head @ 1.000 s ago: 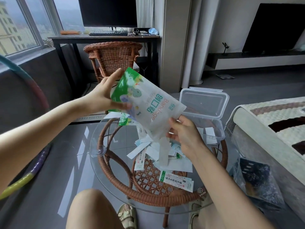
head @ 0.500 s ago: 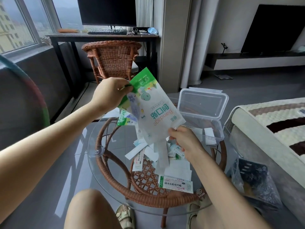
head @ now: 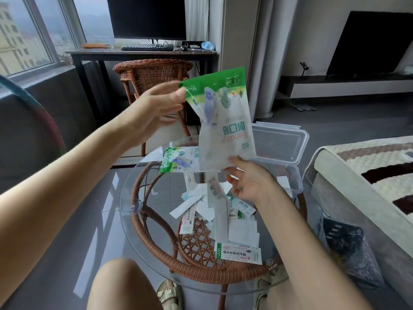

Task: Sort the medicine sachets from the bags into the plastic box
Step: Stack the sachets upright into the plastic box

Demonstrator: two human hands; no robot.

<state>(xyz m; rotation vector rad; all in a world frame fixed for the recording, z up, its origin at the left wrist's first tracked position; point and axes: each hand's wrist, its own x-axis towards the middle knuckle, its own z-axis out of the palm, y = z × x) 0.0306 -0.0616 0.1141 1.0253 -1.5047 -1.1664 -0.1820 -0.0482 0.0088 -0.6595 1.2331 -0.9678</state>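
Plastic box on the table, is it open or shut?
Open: the box has its lid tipped up behind it, with sachets inside.

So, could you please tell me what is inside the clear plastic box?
A few white sachets lie in the plastic box. The right hand and the held bag cover its left part.

The raised bag (head: 223, 121) is frosted white with a green top band, bluish-purple and green cartoon figures, green characters and pink lettering. The second bag (head: 176, 159) is green and white. Sachets (head: 194, 194) mostly white, one long packet (head: 238, 253) green-ended. Plastic box (head: 279, 144) clear; worktop (head: 127, 198) clear glass over brown woven rattan (head: 201, 275); bed cover (head: 348, 175) cream with dark brown stripes
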